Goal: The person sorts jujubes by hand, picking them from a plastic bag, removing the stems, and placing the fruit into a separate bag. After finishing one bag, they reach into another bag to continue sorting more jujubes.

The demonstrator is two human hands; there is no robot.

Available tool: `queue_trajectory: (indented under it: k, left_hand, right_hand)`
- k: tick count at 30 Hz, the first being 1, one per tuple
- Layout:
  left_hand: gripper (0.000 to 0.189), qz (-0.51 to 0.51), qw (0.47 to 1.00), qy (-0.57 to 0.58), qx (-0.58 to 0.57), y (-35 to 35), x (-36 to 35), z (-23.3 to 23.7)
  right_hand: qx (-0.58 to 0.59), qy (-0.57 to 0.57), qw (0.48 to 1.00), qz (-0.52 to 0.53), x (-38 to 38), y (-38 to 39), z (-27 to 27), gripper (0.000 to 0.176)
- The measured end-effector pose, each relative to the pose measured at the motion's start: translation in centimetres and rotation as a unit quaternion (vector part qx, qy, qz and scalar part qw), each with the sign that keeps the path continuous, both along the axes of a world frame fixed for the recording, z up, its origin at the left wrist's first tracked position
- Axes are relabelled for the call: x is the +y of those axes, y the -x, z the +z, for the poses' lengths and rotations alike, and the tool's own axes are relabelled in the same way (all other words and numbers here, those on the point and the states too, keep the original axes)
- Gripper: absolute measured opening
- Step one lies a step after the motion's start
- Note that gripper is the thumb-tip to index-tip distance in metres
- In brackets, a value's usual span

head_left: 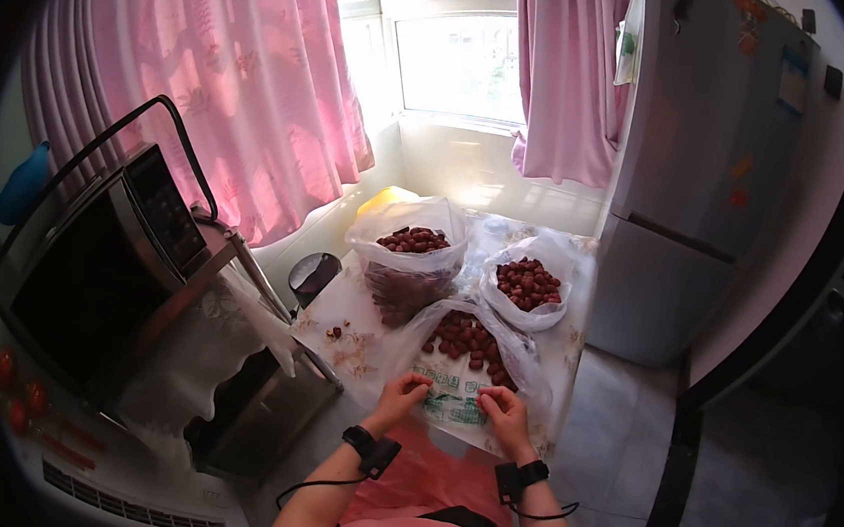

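A clear plastic bag (534, 362) with green print lies spread at the table's near side, with dark red dates (464, 337) in its far part. At its near left side is my left hand (402, 399), thumb and fingers pinched together. Across the print from it, my right hand (506, 418) is also pinched, its fingertips over the bag. Whatever is between the fingertips of either hand is too small to make out. Behind stand two more date-filled bags, a tall white one (404, 267) at left and a smaller one (565, 276) at right.
The bags stand on a small table (353, 368) with a patterned cover. Several small brownish pieces (337, 333) lie at its left. A microwave (90, 275) on a metal rack is on the left, a grey refrigerator (690, 187) on the right. Pink curtains (228, 76) hang by the window.
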State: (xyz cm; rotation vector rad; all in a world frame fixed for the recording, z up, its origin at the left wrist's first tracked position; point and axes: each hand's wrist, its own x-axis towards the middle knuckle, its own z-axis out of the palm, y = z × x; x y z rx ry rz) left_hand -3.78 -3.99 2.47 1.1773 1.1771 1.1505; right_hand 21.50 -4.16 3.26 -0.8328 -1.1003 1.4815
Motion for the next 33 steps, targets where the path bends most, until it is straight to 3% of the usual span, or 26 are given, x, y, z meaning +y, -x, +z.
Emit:
queue_trajectory:
  k: [14, 19, 21, 23, 24, 29, 32, 33]
  left_hand:
    - [0.018, 0.003, 1.0, 0.003, -0.009, 0.1, 0.3, -0.5]
    - [0.024, 0.026, 0.999, 0.02, -0.019, -1.4, 1.2, 2.2]
    - [0.026, 0.018, 0.999, 0.034, -0.022, -1.7, 2.6, 3.0]
    - [0.028, 0.008, 0.999, 0.044, -0.028, -1.8, 3.8, 2.7]
    - [0.03, 0.035, 0.999, -0.006, -0.002, -1.8, 4.4, 2.2]
    - [0.033, 0.047, 0.993, -0.102, 0.029, -0.8, 4.7, 2.2]
    - [0.032, 0.01, 0.997, -0.076, 0.013, -0.2, 3.8, 1.2]
    - [0.032, 0.009, 0.997, -0.075, 0.007, 0.1, 3.5, 0.9]
  right_hand:
    - [-0.074, -0.016, 0.997, -0.011, -0.3, 0.5, 0.1, 0.013]
    - [-0.118, -0.019, 0.992, -0.04, -0.8, 1.0, 0.7, 0.013]
    - [-0.113, 0.013, 0.993, -0.027, -0.5, 1.0, 0.9, 0.021]
    - [-0.021, 0.003, 0.998, -0.062, -0.2, 0.9, 1.3, 0.034]
    - [-0.032, 0.014, 0.998, -0.056, 0.1, 0.7, 1.5, 0.044]
    - [-0.057, -0.047, 0.985, -0.155, 0.7, 0.9, 4.0, 0.046]
    - [-0.12, -0.093, 0.966, -0.21, 0.4, -0.2, 3.9, 0.052]
    - [-0.249, -0.131, 0.922, -0.267, -0.1, -1.1, 3.5, 0.054]
